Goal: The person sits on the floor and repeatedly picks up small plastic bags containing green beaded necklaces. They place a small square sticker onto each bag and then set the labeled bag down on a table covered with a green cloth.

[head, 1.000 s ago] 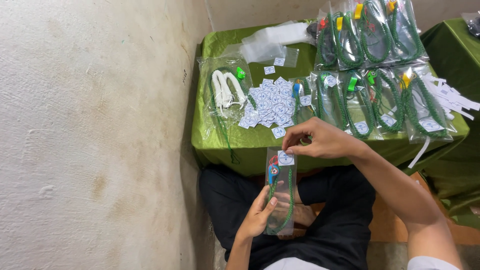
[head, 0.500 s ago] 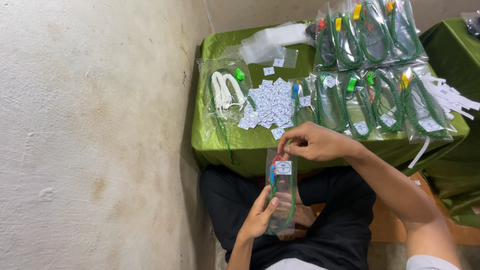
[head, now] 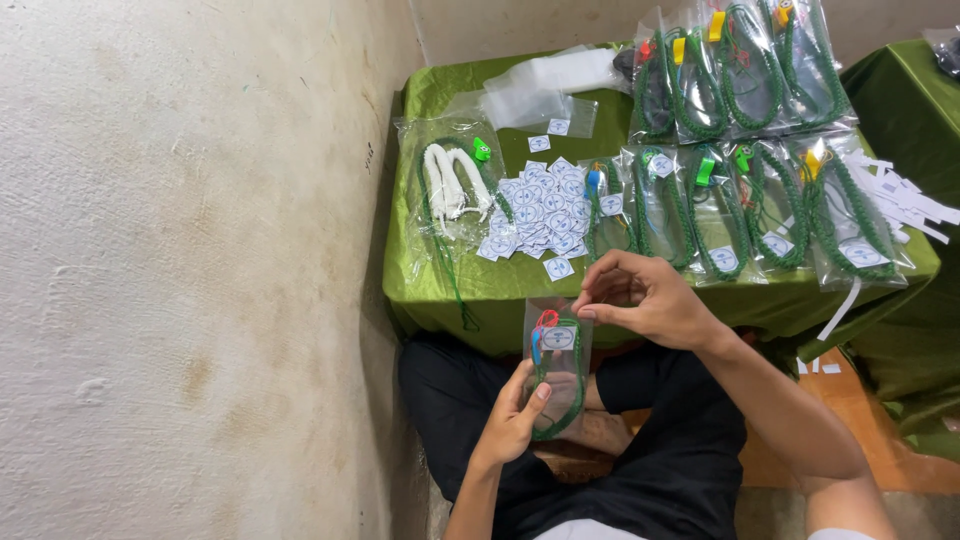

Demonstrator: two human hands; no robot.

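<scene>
My left hand [head: 513,418] holds a clear plastic packet [head: 556,368] upright over my lap; inside it lies a green beaded cord with a red and blue clip at the top. A small white round-marked label [head: 558,338] sits on the packet's upper front. My right hand [head: 645,297] hovers at the packet's top right corner, thumb and fingers pinched together there. Just beyond, a pile of the same small white labels [head: 540,207] is spread on the green-covered table [head: 445,285].
Several filled packets of green cords [head: 745,195] lie in rows across the table's right side. A packet with white cords [head: 450,185] rests at the table's left. Empty clear bags [head: 545,85] lie at the back. A rough plaster wall [head: 190,270] fills the left.
The white label went from the packet's top edge down onto its upper front. My right hand has stayed pinched at the packet's top and the packet shifted slightly lower.
</scene>
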